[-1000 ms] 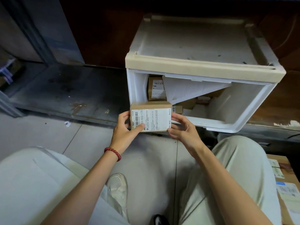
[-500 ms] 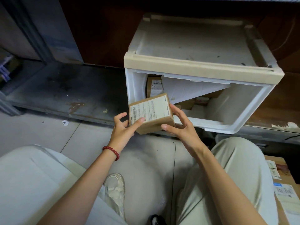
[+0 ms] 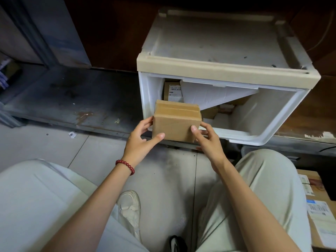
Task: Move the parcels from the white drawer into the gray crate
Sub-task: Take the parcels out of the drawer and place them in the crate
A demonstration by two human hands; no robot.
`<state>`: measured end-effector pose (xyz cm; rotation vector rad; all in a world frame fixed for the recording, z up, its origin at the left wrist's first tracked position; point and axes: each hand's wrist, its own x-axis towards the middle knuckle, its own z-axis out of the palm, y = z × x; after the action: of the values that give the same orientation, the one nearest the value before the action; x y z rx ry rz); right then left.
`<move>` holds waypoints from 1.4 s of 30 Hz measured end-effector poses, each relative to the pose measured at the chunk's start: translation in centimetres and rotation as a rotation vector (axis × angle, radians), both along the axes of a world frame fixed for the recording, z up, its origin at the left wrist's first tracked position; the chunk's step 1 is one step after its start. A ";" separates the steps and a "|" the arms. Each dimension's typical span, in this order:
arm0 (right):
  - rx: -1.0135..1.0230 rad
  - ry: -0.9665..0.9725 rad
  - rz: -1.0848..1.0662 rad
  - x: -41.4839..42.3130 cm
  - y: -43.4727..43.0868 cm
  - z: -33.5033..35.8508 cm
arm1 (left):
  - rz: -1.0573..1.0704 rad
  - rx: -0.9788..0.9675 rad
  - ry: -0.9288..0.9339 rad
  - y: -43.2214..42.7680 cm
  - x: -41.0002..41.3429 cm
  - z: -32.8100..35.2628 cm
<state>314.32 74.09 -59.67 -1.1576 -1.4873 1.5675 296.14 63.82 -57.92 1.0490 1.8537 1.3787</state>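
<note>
the left hand [image 3: 138, 142] and right hand [image 3: 209, 142] gripped a brown parcel [image 3: 175, 124] by its sides, just before the white drawer [image 3: 227, 69]; more parcels [image 3: 172, 90] inside sat half hidden behind a white sheet [image 3: 209, 99].

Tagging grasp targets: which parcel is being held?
The plain brown taped box, gripped by the left hand and right hand at the white drawer's mouth. The labelled parcel stands inside the drawer, untouched.

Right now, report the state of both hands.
Left hand: holding the cardboard parcel by its left side.
Right hand: holding the same parcel's right side.
</note>
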 end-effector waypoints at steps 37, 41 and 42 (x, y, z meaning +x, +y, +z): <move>0.156 0.251 -0.497 17.7 -1.5 8.3 | -0.530 0.331 -0.128 9.0 20.5 7.9; 0.152 0.195 -0.687 23.8 -2.9 7.6 | -0.746 0.261 -0.065 10.3 25.7 7.7; 0.160 0.192 -0.726 25.3 -3.3 7.3 | -0.795 0.248 -0.058 10.5 27.0 7.5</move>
<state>339.64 70.75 -52.34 -1.2243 -0.8921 1.0024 323.12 74.36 -50.40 1.6143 1.0265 1.1266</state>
